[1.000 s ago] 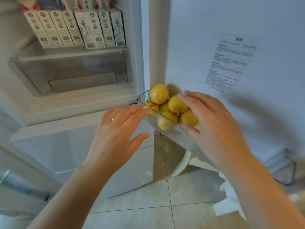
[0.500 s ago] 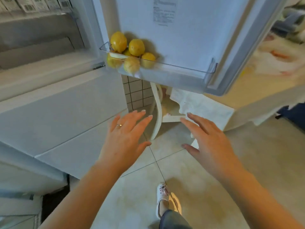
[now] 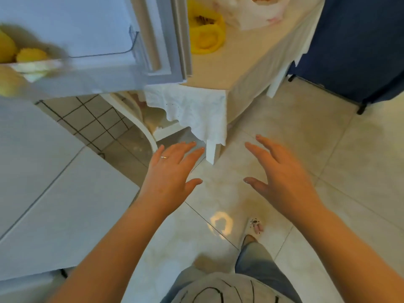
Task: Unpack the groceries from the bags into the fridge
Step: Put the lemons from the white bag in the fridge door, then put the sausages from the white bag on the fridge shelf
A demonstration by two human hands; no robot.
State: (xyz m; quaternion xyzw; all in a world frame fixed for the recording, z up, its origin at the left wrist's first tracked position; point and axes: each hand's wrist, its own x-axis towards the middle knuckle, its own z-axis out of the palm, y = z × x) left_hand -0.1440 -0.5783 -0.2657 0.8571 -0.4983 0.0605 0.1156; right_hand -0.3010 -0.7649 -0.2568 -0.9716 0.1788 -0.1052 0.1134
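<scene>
At the far left, yellow lemons [image 3: 30, 55] sit piled in the clear door shelf [image 3: 102, 54] of the open fridge door [image 3: 87, 29], blurred at the frame's edge. Below them lie the white fridge drawer fronts [image 3: 54, 193]. The left hand [image 3: 169, 171] reaches forward over the tiled floor [image 3: 328, 160], palm down, fingers straight and slightly spread, thumb out to the side; its grip is wide open and has hold of nothing. A ring [image 3: 164, 157] shows on one finger. The right hand [image 3: 282, 176] mirrors it just beside, palm turned inward, fingers extended and loose, also empty. Past the door, the tabletop [image 3: 240, 62] under a white cloth carries a yellow bag [image 3: 206, 32] and a white plastic bag [image 3: 253, 13], well apart from both hands.
</scene>
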